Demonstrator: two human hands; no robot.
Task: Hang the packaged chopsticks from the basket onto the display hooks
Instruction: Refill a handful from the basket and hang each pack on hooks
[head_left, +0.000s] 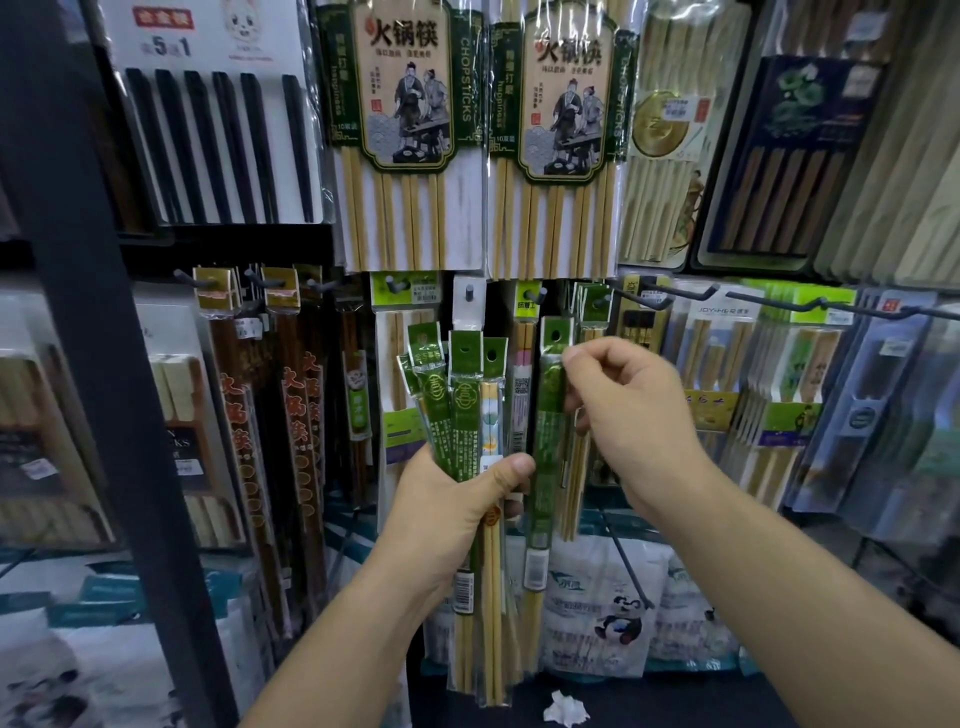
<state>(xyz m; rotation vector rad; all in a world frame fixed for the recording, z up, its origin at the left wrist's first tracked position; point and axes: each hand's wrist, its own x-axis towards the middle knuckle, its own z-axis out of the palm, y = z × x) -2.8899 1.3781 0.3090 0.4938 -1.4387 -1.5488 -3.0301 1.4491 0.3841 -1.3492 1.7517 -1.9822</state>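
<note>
Left hand holds the spare bundle, right hand lifts a single pack toward the hooks.

Left fingers are clenched round the middle of several green-sleeved chopstick packs, upright with headers fanned. Right fingers pinch the single pack just below its header, and it hangs vertical just beside the bundle. Its hang hole is clear of the pinch and sits below the hook row. The basket is not in view.

Likely target is the hook up and to the right, which carries matching green headers. To do the step well: keep the pinch under the hole, raise the pack, square the header to the hook tip, then thread it and slide it back. Keep the bundle low and left so its fanned headers don't snag. The film is slippery, so it may twist.
</note>
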